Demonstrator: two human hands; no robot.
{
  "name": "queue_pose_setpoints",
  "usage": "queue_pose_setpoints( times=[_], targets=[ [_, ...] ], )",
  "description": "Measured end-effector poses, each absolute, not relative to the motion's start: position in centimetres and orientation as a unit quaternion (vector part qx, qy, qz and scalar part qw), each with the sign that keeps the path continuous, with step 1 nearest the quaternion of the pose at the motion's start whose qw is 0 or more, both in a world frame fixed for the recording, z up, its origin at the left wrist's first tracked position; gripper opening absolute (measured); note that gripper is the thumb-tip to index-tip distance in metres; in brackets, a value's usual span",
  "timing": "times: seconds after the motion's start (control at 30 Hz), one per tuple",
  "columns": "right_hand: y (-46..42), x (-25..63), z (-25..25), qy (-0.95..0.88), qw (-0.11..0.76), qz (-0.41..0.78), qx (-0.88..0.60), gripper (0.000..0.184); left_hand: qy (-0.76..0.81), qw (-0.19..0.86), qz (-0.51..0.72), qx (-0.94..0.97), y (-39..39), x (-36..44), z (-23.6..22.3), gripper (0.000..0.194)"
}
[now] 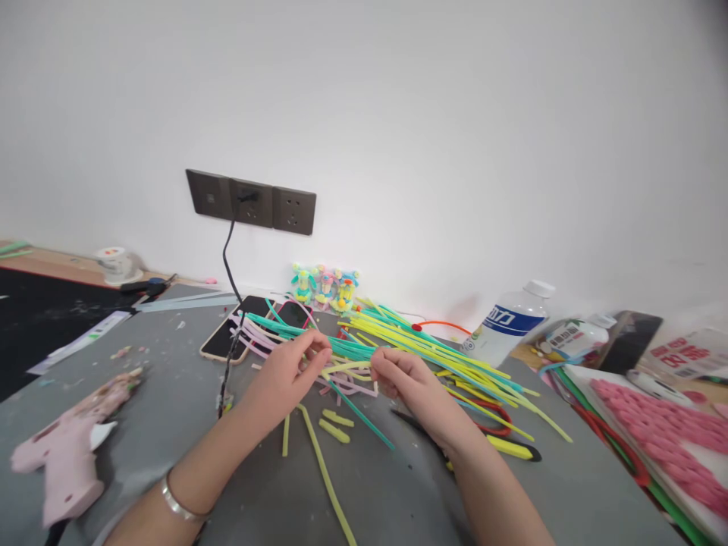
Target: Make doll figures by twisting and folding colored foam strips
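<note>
My left hand [299, 368] and my right hand [409, 383] face each other above the middle of the grey table, both with fingers pinched. A pale yellow pipe cleaner [348, 368] runs between their fingertips; its ends are hidden in the fingers. Beneath and behind the hands lie teal pipe cleaners [356, 349] and lilac ones [258, 334]. Two short, fuzzy yellow pieces [334, 431] rest on the table below. A long pale yellow pipe cleaner [324, 462] curves towards me. Under my right wrist, a tool with a yellow and black handle [512, 447] is partly covered.
Several small figures [325, 288] stand against the wall. Phones [230, 334] lie behind my left hand, with a black cord [227, 262] hanging nearby. A pink glue gun [71, 447] lies left. A bottle [509, 322] and yellow pipe cleaners [432, 353] are right, beside pink braided material [665, 432].
</note>
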State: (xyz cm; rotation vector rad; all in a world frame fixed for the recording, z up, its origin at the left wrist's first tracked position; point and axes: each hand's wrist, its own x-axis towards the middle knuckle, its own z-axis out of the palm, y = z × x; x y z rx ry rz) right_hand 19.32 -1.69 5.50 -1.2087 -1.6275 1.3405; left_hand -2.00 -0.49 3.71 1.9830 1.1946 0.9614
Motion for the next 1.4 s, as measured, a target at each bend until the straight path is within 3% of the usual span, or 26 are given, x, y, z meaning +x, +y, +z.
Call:
queue_pose_setpoints(
  times=[0.27, 0.43, 0.53, 0.73, 1.0, 1.4],
  targets=[
    [-1.2, 20.7, 5.0, -0.576, 0.359, 0.551, -0.485, 0.040, 0.467, 0.284, 0.349, 0.761, -0.2, -2.4, 3.4, 0.049],
    [-1.0, 20.9, 5.1, -0.488, 0.450, 0.587, -0.465, 0.040, 0.455, 0.314, 0.325, 0.768, -0.2, -2.8, 3.9, 0.059],
    [-1.1, 20.5, 5.1, -0.485, 0.465, 0.592, -0.444, 0.038, 0.432, 0.312, 0.230, 0.814, -0.3, -2.7, 3.9, 0.052],
    [-1.1, 20.1, 4.5, -0.509, 0.459, 0.583, -0.436, 0.036, 0.355, 0.314, 0.133, 0.870, -0.5, -2.4, 3.0, 0.007],
    [-1.2, 19.1, 4.7, -0.470, 0.489, 0.609, -0.410, 0.037, 0.326, 0.323, 0.116, 0.881, -1.1, -2.2, 2.8, 0.011],
    [-1.5, 17.9, 4.0, -0.415, 0.520, 0.645, -0.376, 0.035, 0.414, 0.308, 0.300, 0.802, -0.4, -1.6, 2.9, 0.004]
  ],
)
